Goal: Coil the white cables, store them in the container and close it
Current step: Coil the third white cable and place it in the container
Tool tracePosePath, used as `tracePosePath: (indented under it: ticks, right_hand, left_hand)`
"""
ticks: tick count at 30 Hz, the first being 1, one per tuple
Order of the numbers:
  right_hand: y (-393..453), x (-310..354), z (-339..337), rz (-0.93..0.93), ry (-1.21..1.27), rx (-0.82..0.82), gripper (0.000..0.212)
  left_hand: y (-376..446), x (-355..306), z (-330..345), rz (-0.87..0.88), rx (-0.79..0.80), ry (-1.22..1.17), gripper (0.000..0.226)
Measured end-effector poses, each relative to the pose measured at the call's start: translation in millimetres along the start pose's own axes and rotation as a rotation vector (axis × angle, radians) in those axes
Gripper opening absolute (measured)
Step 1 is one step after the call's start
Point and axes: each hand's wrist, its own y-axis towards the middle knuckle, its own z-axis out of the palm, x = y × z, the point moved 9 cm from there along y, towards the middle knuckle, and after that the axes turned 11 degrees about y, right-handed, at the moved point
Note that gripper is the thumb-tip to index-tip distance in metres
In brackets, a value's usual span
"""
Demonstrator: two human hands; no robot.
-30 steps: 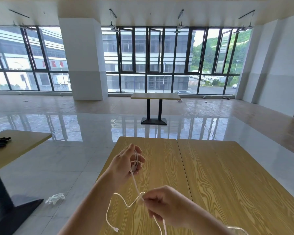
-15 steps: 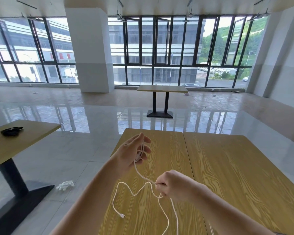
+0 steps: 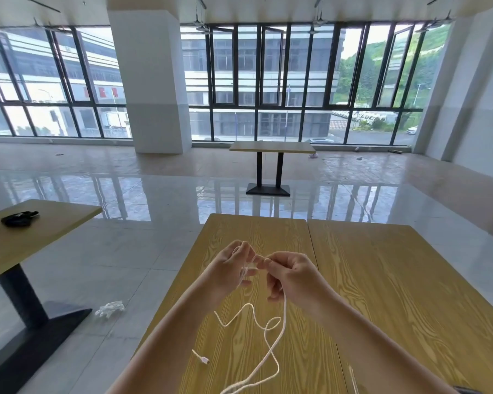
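Two bare forearms come in from the bottom edge, left hand [image 3: 228, 268] and right hand [image 3: 293, 277] both ungloved. No sleeves show on either arm up to the frame edge. No rings, watch or bands visible on fingers or wrists. Nails short, unpainted as far as can be told. Dark bit at bottom right corner beside the right arm, maybe clothing, too little showing to tell.

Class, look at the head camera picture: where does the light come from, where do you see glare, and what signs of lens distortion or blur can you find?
Head view: daylight enters through the far windows; the glossy floor mirrors them as glare; wide-angle distortion bows the window frames and the pillar near the edges; the white cable blurs softly between the left hand and right hand.
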Motion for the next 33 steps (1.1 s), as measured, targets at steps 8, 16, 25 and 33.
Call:
tracePosePath:
  ticks: [8, 16, 25, 33]
  right_hand:
    - [-10.4, 10.9, 18.6, -0.083, 0.253, 0.1, 0.017]
    - [-12.7, 10.3, 20.6, -0.133, 0.149, -0.006, 0.016]
    - [-15.2, 11.5, 31.9, -0.159, 0.117, 0.142, 0.023]
    - [-19.5, -0.2, 30.3, -0.082, 0.189, 0.106, 0.017]
  left_hand:
    - [-7.5, -9.4, 8.3, 0.067, 0.014, -0.088, 0.038]
    - [-5.1, -9.8, 22.3, 0.12, 0.056, -0.147, 0.054]
    - [-8.8, -14.2, 14.7, 0.142, 0.025, -0.076, 0.034]
    - [-2.1, -6.6, -1.0, 0.101, -0.081, -0.115, 0.039]
